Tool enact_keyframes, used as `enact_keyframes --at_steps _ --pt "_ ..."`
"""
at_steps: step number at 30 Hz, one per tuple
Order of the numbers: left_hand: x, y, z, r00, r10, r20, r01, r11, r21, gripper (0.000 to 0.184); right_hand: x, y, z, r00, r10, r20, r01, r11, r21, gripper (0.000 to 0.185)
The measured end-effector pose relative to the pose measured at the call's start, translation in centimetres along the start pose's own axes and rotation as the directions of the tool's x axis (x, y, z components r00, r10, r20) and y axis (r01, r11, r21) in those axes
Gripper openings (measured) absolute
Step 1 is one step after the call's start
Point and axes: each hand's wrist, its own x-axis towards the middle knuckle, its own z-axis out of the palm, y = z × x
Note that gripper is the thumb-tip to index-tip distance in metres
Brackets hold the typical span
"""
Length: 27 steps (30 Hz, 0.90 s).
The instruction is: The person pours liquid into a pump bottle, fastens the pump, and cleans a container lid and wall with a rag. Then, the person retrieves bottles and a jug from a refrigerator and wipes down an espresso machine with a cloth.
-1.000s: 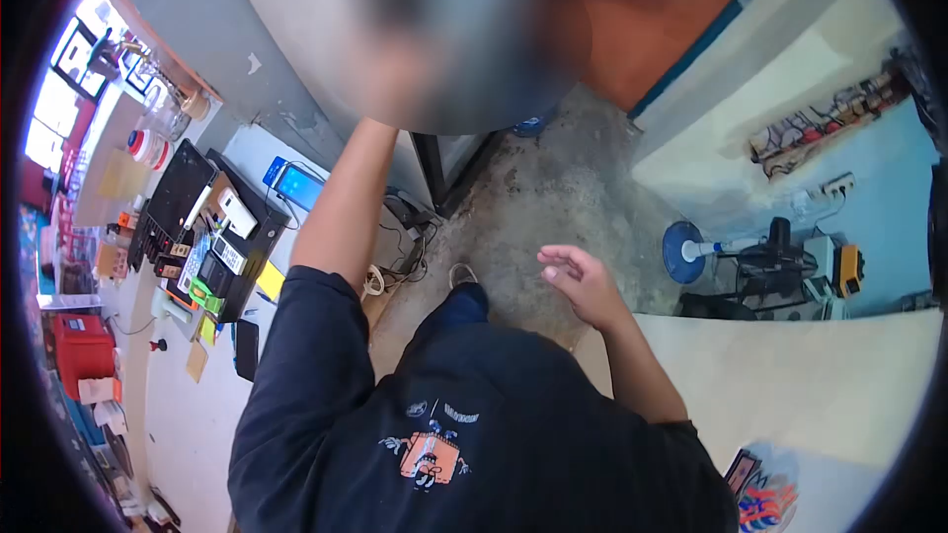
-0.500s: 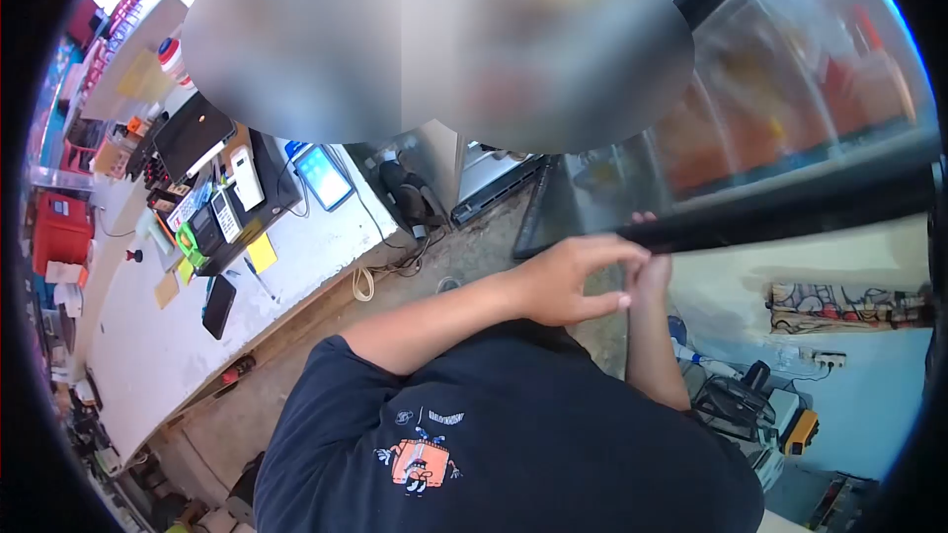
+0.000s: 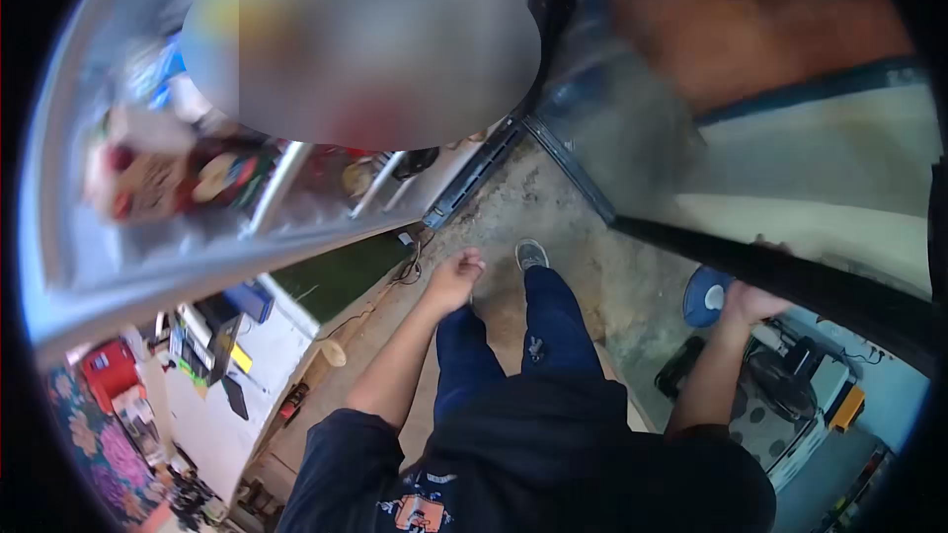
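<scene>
A glass door point(image 3: 632, 158) with a black frame stands open on the right. My right hand point(image 3: 758, 302) grips the frame's lower edge, with fingertips showing on its far side. My left hand point(image 3: 456, 278) hangs in front of my legs, its fingers curled; whether anything is inside them is too small to tell. To the upper left is the open cabinet point(image 3: 197, 237), with shelves and packages point(image 3: 148, 183) inside. A large blurred oval hides part of its interior.
A white desk point(image 3: 281, 336) with devices and a red box point(image 3: 114, 370) lies at the lower left. A fan point(image 3: 780, 380), a blue round base point(image 3: 705, 296) and a yellow item point(image 3: 846, 410) stand at the right. Cables point(image 3: 407, 271) lie near the cabinet.
The glass door has swung wider, exposing the cabinet's shelves. My right hand has moved right with its frame. My left hand has come away from the door and dropped down to the left.
</scene>
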Motion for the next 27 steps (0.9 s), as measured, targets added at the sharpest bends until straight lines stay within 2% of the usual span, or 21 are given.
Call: enact_keyframes --at_steps 1,2,4,5,6,8,9,11,12,13,14,15,16,17,18,19,21,23,25,27 --pt "2.7 -1.5 0.3 0.994 -0.088 -0.063 0.087 0.996 -0.024 0.033 2.0 0.6 -0.8 1.000 -0.027 0.006 0.027 1.000 0.009 0.084" --pt "5.5 -2.6 0.5 0.989 -0.103 -0.105 0.104 0.995 0.002 0.034 4.1 1.2 -1.7 0.998 -0.052 0.018 0.052 0.998 0.019 0.086" --pt "11.2 -5.7 0.3 0.965 -0.137 -0.224 0.161 0.982 0.094 0.036 7.3 2.0 -1.6 0.986 -0.144 -0.085 0.143 0.990 -0.023 0.091" --pt "14.0 -7.3 0.0 0.942 -0.141 -0.304 0.196 0.968 0.159 0.038 9.6 2.5 -3.3 0.979 -0.190 -0.068 0.182 0.978 -0.105 0.094" --pt "16.1 -7.4 0.0 0.922 -0.161 -0.353 0.191 0.980 0.052 0.041 12.3 3.0 -5.4 0.971 -0.235 -0.042 0.224 0.957 -0.182 0.098" --pt "21.3 -9.4 -0.5 0.873 -0.206 -0.442 0.168 0.978 -0.123 0.046 15.8 3.5 -6.1 0.960 -0.276 0.047 0.280 0.943 -0.181 0.105" --pt "24.4 -11.6 -0.9 0.846 -0.227 -0.482 0.151 0.970 -0.191 0.048 16.9 3.4 -5.4 0.965 -0.261 0.035 0.263 0.950 -0.170 0.110" --pt "27.2 -8.0 -1.9 0.837 -0.271 -0.475 0.203 0.961 -0.189 0.054 19.9 3.4 -5.9 0.947 -0.320 0.022 0.315 0.915 -0.253 0.109" --pt "28.1 -5.2 -2.2 0.797 -0.221 -0.562 0.236 0.971 -0.047 0.059 17.7 5.2 0.2 0.873 -0.488 -0.009 0.370 0.675 -0.638 0.113" --pt "29.4 -3.9 -2.2 0.753 -0.158 -0.639 0.278 0.956 0.090 0.064 17.9 5.1 1.8 0.912 -0.411 0.011 0.385 0.845 -0.370 0.077" --pt "32.4 -6.0 -3.0 0.733 -0.099 -0.673 0.147 0.989 0.016 0.069 18.0 5.2 2.9 0.941 -0.333 0.058 0.337 0.939 -0.068 0.048" --pt "35.1 -8.3 -3.8 0.702 -0.047 -0.710 0.013 0.998 -0.053 0.075 17.3 6.0 4.5 0.926 -0.379 0.008 0.378 0.921 -0.096 0.042" --pt "36.0 -7.1 -4.1 0.697 -0.099 -0.710 0.061 0.995 -0.079 0.077 17.5 6.3 4.4 0.929 -0.370 0.007 0.368 0.924 -0.106 0.042" --pt "36.5 -5.3 -4.5 0.688 -0.151 -0.710 0.107 0.989 -0.106 0.078 17.8 6.6 4.4 0.840 -0.534 0.095 0.535 0.787 -0.308 0.036" --pt "37.9 -5.5 -4.9 0.686 -0.157 -0.710 0.115 0.988 -0.107 0.078 18.1 6.9 4.4 0.724 -0.654 0.219 0.666 0.580 -0.469 0.031" --pt "39.2 -5.6 -5.7 0.711 -0.128 -0.691 0.060 0.991 -0.121 0.075 17.9 6.9 4.4 0.730 -0.648 0.216 0.673 0.630 -0.387 0.021" --pt "39.5 -5.4 -6.0 0.733 -0.098 -0.674 0.009 0.991 -0.134 0.072 17.4 6.6 4.2 0.735 -0.647 0.203 0.666 0.632 -0.395 0.020" --pt "39.5 -4.8 -5.5 0.777 -0.146 -0.612 -0.046 0.957 -0.286 0.073 16.3 6.7 4.6 0.733 -0.654 0.189 0.665 0.629 -0.402 0.019" --pt "39.8 -5.7 -6.5 0.814 -0.155 -0.560 -0.031 0.951 -0.308 0.076 14.8 6.9 5.4 0.722 -0.687 0.084 0.627 0.598 -0.500 0.024" --pt "39.4 -6.1 -6.2 0.849 -0.164 -0.502 -0.015 0.943 -0.333 0.079 13.2 7.0 6.1 0.714 -0.694 0.096 0.621 0.563 -0.546 0.029"
